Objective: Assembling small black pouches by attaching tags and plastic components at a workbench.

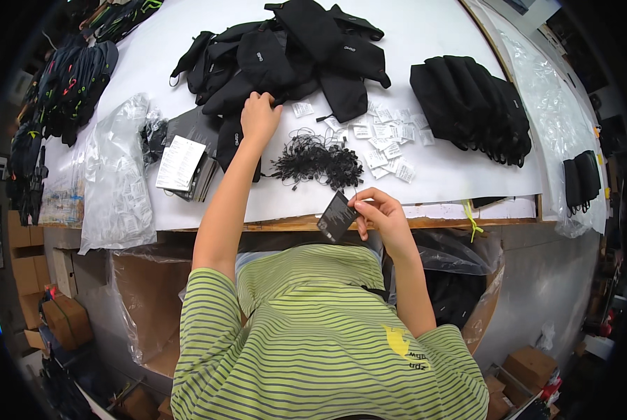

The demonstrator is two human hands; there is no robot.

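My left hand (259, 117) reaches to the near edge of a heap of black fabric pouches (264, 59). Its fingers are bent and closed on the edge of one black pouch (231, 98); the fingertips are partly lost against the dark cloth. Close to my body, at the table's front edge, my right hand (383, 218) pinches a black hang tag (336, 217) with pale print between thumb and fingers. Between the hands lies a tangle of black tag strings (318, 161). Small white printed labels (387, 136) are scattered just beyond it.
A stack of cards (180, 164) and a clear plastic bag (117, 185) lie left on the white table (166, 45). Black pouches stand in a neat row (467, 105) at the right. Dark bags hang far left (75, 87). Cardboard boxes (149, 301) sit below the table.
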